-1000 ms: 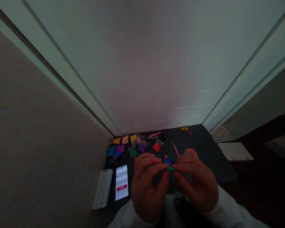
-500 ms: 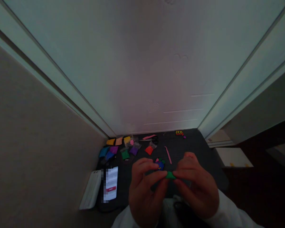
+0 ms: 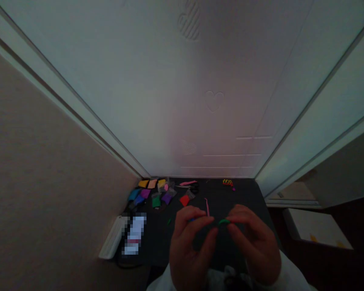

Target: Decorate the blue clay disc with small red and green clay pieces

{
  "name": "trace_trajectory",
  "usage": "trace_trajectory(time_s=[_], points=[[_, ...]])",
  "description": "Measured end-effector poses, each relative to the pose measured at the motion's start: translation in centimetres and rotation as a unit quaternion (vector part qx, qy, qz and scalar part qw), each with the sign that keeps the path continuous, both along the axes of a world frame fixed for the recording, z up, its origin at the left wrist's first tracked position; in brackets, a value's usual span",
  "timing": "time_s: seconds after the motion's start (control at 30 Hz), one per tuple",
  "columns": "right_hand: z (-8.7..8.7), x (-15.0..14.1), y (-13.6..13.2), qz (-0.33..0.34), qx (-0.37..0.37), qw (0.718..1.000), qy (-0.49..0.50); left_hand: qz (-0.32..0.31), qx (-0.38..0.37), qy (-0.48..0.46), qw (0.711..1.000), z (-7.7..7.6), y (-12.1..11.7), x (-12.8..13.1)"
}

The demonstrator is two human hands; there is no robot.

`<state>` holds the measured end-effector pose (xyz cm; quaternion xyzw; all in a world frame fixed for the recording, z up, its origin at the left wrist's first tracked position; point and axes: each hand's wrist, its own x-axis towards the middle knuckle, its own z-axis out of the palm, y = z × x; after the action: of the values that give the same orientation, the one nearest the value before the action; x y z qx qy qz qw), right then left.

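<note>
My right hand pinches a small curved strip of green modelling clay between thumb and fingertips. Just left of the strip is my left hand, its thumb and index finger parted with nothing visible between them. A bit of a blue clay piece shows past the left fingers, and the rest of it is hidden. Beyond the hands lie pink tweezers, their lower end reaching down to the left fingertips. A small green scrap rests on the dark table to the left.
Small bags of coloured clay, among them a red bag, a green bag and a purple bag, lie at the back left. Scissors and a yellow-dotted red piece are near the white panel. A phone lies at left.
The green clay was held between both hands; now the left fingertips are apart from it and only the right hand has it. The camera view has shifted.
</note>
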<state>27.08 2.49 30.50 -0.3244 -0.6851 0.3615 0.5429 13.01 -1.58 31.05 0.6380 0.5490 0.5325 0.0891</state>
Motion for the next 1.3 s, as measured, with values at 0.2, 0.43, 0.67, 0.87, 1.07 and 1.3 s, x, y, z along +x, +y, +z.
trace_trajectory(time_s=[0.2, 0.43, 0.67, 0.87, 1.07, 1.3], points=[[-0.5, 1.1, -0.2, 0.033, -0.185, 0.977, 0.105, -0.081, -0.049, -0.016, 0.995, 0.3, 0.4, 1.0], [-1.5, 2.6, 0.1, 0.098, -0.288, 0.941, 0.150, -0.131, -0.106, -0.022, 0.985, 0.2, 0.7, 1.9], [-1.5, 3.1, -0.2, 0.146, -0.368, 0.904, 0.160, -0.143, -0.130, -0.034, 0.981, 0.4, 1.0, 2.4], [-1.5, 2.9, -0.4, 0.143, -0.335, 0.922, 0.133, -0.176, -0.162, -0.134, 0.962, 0.4, 1.2, 2.1], [-1.3, 2.4, -0.4, 0.053, -0.070, 0.996, -0.001, -0.201, -0.215, -0.368, 0.882, -0.6, 1.9, 1.6], [-0.4, 0.8, 1.0, 0.027, 0.092, 0.992, -0.085, -0.188, -0.277, -0.477, 0.813, -0.5, 2.6, 0.9]])
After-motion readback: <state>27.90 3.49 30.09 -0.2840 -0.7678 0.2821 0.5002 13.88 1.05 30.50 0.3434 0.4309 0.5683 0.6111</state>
